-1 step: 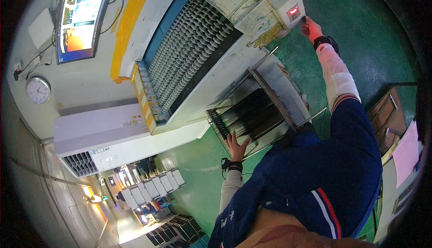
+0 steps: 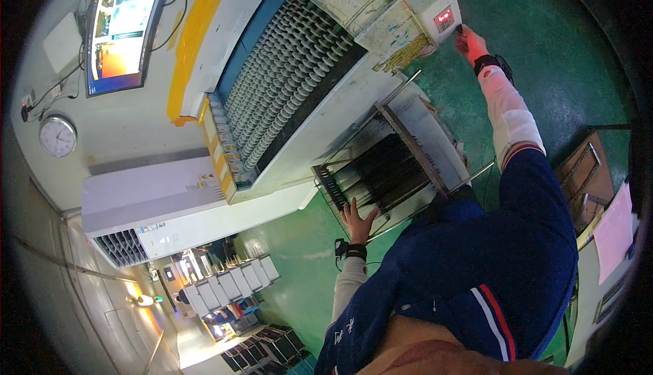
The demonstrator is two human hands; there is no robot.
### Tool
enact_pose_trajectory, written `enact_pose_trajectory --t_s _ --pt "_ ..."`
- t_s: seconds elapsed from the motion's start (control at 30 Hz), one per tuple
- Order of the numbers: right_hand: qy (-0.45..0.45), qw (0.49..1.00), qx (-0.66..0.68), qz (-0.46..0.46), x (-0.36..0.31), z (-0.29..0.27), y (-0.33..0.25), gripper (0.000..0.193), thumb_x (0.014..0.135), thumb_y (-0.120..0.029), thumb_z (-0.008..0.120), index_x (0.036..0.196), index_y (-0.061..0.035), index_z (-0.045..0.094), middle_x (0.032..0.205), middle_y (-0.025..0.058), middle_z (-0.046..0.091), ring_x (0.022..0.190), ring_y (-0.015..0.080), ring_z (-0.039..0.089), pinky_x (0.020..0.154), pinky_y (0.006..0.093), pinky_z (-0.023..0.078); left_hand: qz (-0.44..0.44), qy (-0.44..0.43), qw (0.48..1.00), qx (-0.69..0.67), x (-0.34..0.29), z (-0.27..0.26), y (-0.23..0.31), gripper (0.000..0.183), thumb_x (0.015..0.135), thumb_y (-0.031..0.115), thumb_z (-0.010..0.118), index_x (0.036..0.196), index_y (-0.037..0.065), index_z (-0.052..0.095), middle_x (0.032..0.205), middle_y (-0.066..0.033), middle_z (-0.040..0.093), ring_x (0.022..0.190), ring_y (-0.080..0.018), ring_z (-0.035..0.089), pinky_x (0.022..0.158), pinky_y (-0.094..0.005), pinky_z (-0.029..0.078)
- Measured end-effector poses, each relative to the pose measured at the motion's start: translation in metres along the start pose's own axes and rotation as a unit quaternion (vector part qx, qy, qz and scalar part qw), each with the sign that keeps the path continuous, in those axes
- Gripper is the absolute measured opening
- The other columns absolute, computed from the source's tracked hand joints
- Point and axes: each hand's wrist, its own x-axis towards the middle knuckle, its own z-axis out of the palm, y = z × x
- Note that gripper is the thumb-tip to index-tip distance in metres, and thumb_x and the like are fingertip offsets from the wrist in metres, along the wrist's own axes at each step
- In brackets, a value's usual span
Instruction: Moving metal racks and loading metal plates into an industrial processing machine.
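My left hand point(image 2: 357, 223) rests with spread fingers on the near left corner of a metal-framed rack point(image 2: 411, 145). Several dark, thin panels point(image 2: 381, 171) stand closely packed in this rack. At the upper right, my right hand point(image 2: 471, 46) reaches to the edge of a white control box point(image 2: 428, 1). Its fingers are drawn together at a small dark part beside the box's red-lit display point(image 2: 443, 17); what that part is, I cannot make out. Both wrists carry black straps with small devices.
Beyond the rack stands a machine with rows of pale rollers point(image 2: 286, 69). A monitor point(image 2: 128, 31) and a round clock point(image 2: 57, 135) hang at the left, above a white air conditioner point(image 2: 153, 205). Pink paper point(image 2: 614, 232) lies at the right; black racks point(image 2: 269, 351) stand at the lower left.
The red characters on the control box's display look different. Both hands and the rack have stayed in place.
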Motion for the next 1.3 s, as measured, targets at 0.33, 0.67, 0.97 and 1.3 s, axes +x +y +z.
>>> enact_pose_trajectory --t_s 0.33,0.67,0.97,1.3 --pt "0.042 0.999 -0.025 -0.011 -0.009 0.007 -0.002 0.027 0.088 -0.036 0.064 0.079 -0.0115 0.056 0.064 -0.0015 0.055 0.052 0.0124 0.051 0.053 0.0284 0.045 -0.019 -0.016 1.000 0.000 0.001 -0.002 0.003 0.092 0.072 0.057 0.071 0.143 0.013 0.033 0.149 -0.0237 0.022 0.138 -0.0442 0.012 0.112 -0.0528 0.016" --pt "-0.002 1.000 0.012 0.004 -0.003 0.003 -0.003 0.026 0.091 -0.031 0.061 0.077 -0.0112 0.053 0.062 -0.0017 0.052 0.048 0.0118 0.046 0.047 0.0275 0.041 -0.025 -0.029 0.999 0.007 0.001 -0.007 0.009 0.094 0.072 0.060 0.071 0.144 0.014 0.031 0.150 -0.0233 0.020 0.138 -0.0464 0.010 0.111 -0.0548 0.015" --pt "0.022 1.000 0.005 0.003 -0.005 0.006 -0.002 0.026 0.089 -0.033 0.063 0.077 -0.0120 0.053 0.063 -0.0016 0.053 0.051 0.0121 0.048 0.050 0.0279 0.044 -0.025 -0.023 0.999 -0.004 0.001 -0.003 0.004 0.093 0.072 0.058 0.071 0.144 0.013 0.032 0.150 -0.0237 0.021 0.139 -0.0449 0.010 0.112 -0.0529 0.015" --pt "0.045 0.999 -0.002 -0.006 -0.006 0.007 -0.002 0.024 0.089 -0.031 0.063 0.082 -0.0096 0.056 0.065 -0.0001 0.055 0.051 0.0121 0.049 0.048 0.0278 0.042 0.015 0.005 1.000 0.007 0.003 0.005 -0.008 0.093 0.071 0.060 0.071 0.143 0.014 0.033 0.148 -0.0244 0.022 0.138 -0.0458 0.013 0.112 -0.0537 0.015"
